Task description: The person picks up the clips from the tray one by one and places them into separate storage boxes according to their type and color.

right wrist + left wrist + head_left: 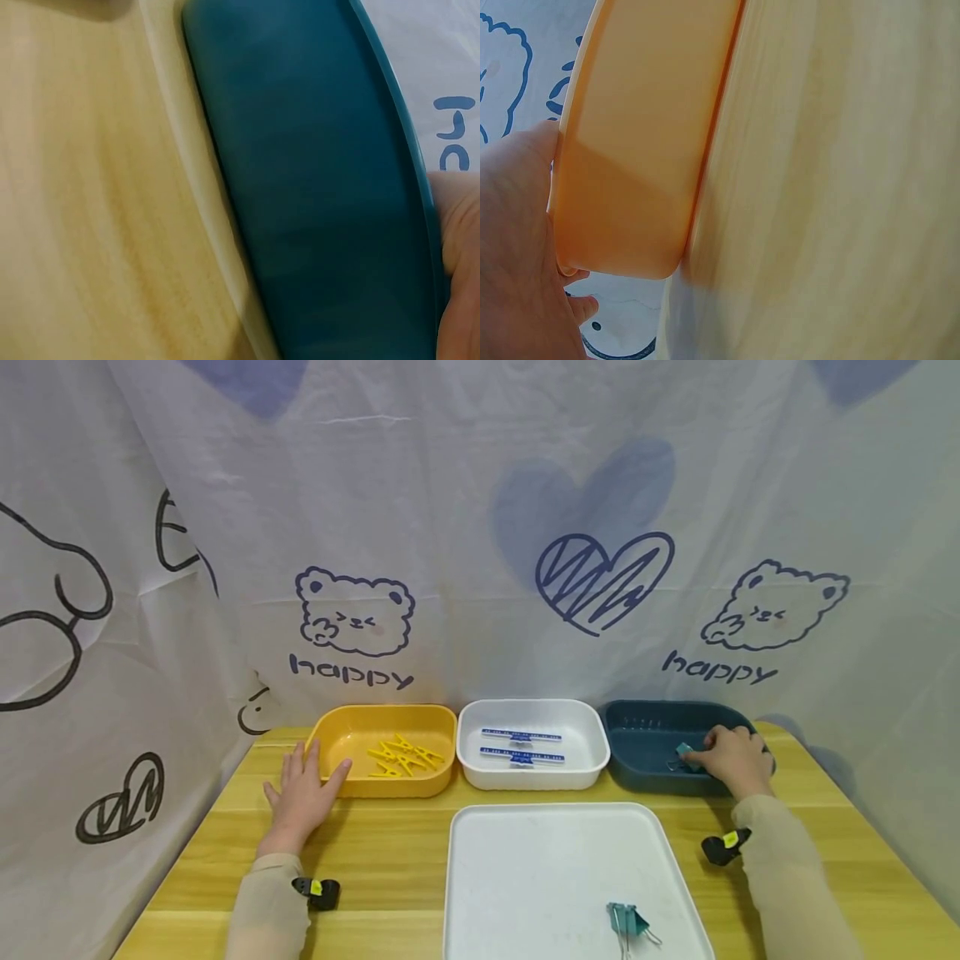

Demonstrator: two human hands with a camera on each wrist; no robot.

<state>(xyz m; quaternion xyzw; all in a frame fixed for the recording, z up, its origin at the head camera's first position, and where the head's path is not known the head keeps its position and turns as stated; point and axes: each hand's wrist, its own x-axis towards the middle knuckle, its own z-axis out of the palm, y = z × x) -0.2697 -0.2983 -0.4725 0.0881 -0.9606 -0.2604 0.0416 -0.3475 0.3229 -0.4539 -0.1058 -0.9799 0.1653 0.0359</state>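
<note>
My left hand [302, 795] rests at the left end of the yellow bin [405, 787], its fingers spread along the rim. Several yellow clothespins [405, 755] lie inside that bin. Over the right part of the dark teal bin [645, 717], my right hand [738, 762] reaches in with curled fingers and pinches a teal binder clip [683, 749]. The fingertips' far side is hidden. In the right wrist view, the teal bin's side wall [322, 165] covers the fingers and the clip. Another teal binder clip or small cluster [628, 920] lies on the white tray [555, 860].
Between the two coloured bins stands a white bin [534, 782] with two blue-and-white ruler-like clips [521, 756]. All three bins line the back of the wooden table [375, 860]. A printed curtain [480, 527] hangs right behind them.
</note>
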